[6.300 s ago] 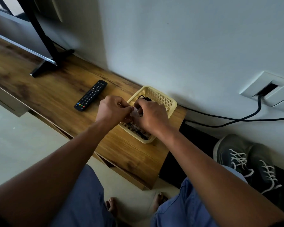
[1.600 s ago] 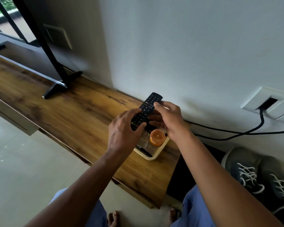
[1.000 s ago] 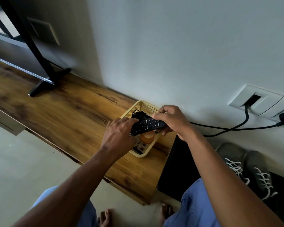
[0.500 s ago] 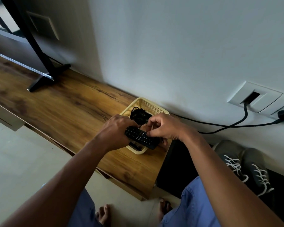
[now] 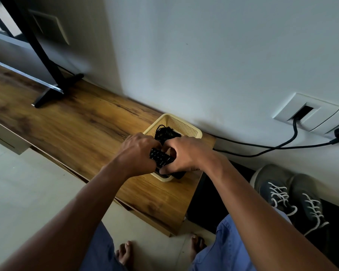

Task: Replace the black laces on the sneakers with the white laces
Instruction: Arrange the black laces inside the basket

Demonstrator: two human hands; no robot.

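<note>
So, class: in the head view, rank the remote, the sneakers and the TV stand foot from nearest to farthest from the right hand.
1. Remote: held at the right hand, over the basket.
2. Sneakers: floor, lower right.
3. TV stand foot: far left on the shelf.

Both my arms reach forward, my left hand point(image 5: 137, 153) and right hand point(image 5: 184, 155) close together, fingers curled in a grip.
</note>
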